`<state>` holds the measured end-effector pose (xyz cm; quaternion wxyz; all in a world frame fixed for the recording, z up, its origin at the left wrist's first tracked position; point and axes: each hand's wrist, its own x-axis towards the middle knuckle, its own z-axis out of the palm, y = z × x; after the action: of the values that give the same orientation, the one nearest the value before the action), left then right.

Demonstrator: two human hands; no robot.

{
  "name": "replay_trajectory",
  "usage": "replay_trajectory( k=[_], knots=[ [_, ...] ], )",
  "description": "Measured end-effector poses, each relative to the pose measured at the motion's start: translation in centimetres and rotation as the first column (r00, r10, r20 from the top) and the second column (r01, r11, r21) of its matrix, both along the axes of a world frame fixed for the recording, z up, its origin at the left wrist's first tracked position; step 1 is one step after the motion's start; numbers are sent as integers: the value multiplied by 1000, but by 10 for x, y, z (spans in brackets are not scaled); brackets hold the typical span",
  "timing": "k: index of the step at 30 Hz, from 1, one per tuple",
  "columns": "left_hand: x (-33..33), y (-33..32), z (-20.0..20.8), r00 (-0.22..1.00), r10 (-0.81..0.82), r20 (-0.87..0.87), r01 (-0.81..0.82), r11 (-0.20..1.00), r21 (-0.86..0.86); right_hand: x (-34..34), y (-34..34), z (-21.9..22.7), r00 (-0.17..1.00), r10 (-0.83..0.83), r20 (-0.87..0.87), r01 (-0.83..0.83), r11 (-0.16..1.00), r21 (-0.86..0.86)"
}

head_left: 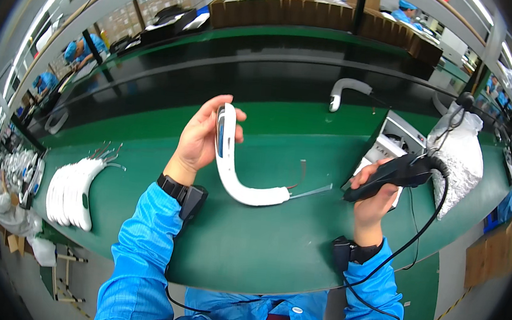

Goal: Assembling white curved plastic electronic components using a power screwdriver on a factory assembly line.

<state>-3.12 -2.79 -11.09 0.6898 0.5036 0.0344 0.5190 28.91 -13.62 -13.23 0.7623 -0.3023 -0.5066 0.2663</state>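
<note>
My left hand point(195, 137) is closed round the upper arm of a white curved plastic housing point(237, 187), bent like a hook and held above the green bench. Its inner side shows a dark bluish slot, and thin wires with a flat ribbon cable point(313, 191) stick out of its lower right end. In my right hand point(373, 210) is a black corded electric screwdriver point(392, 175), gripped round its body with its tip end pointing left. A gap separates the tool from the housing.
Several similar white housings point(68, 192) lie nested at left, wires upward. Behind the screwdriver stands a metal box point(404, 131), beside a clear plastic bag point(459, 161). A grey-white curved piece point(353, 85) rests on the dark conveyor point(262, 76). Co-workers in blue work farther off.
</note>
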Motion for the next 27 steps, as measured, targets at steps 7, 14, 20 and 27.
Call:
replay_trajectory(
  k=[7,14,20,27],
  knots=[
    [-5,-33,17,903,340,-261,-361,932,-32,-1,-2,-3,1000,-17,-5,17,1000,-4],
    [50,-26,8,717,641,-273,-644,759,89,13,-5,12,997,-73,24,71,995,69],
    [133,-35,9,899,381,-215,-354,923,153,44,-8,45,997,-78,4,78,994,81],
    [170,-43,6,918,297,-262,-257,950,176,63,4,45,989,-116,96,111,992,54]
  ],
)
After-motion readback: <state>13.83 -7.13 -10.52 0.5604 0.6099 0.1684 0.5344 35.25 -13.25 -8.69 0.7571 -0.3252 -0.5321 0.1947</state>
